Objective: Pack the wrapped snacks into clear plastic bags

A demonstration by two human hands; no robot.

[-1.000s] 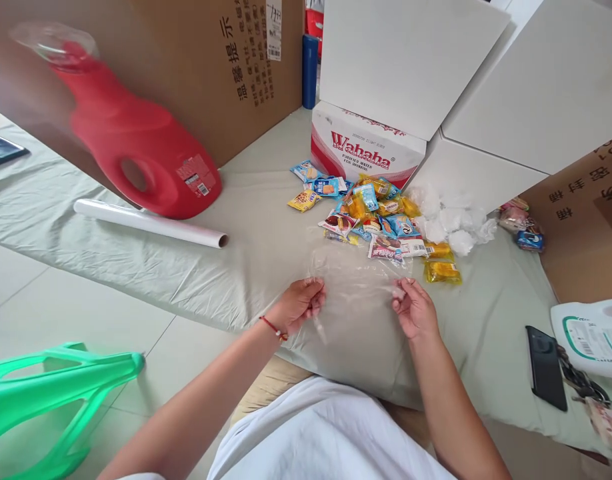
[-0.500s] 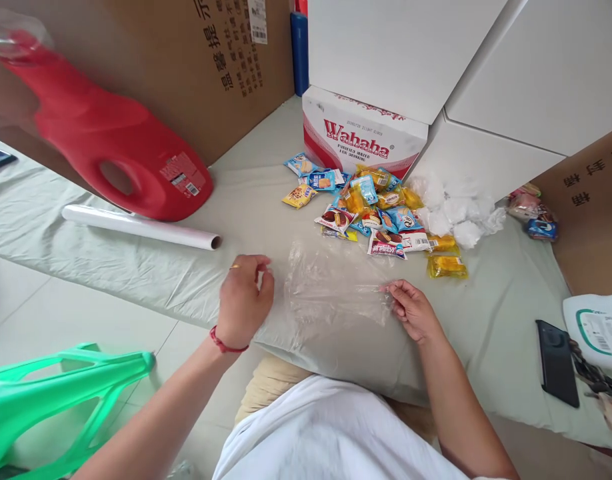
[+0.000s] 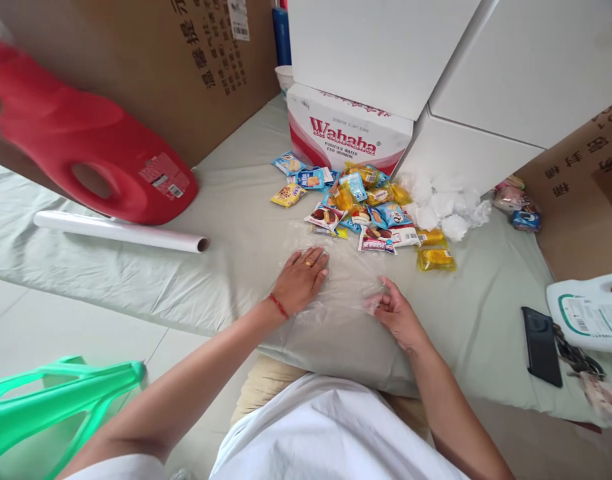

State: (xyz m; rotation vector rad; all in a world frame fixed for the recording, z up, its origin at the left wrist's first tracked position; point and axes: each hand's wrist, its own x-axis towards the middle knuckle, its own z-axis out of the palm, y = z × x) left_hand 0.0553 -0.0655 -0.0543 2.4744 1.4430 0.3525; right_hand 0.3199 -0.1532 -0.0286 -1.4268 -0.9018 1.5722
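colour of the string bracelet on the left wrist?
Red thin string bracelet, on the left wrist beside the left hand; head view.

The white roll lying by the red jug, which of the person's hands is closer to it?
Left. The left hand lies flat on the clear plastic sheet, a little right of the open end of the white roll. The right hand pinches the sheet's far edge, farther from the roll.
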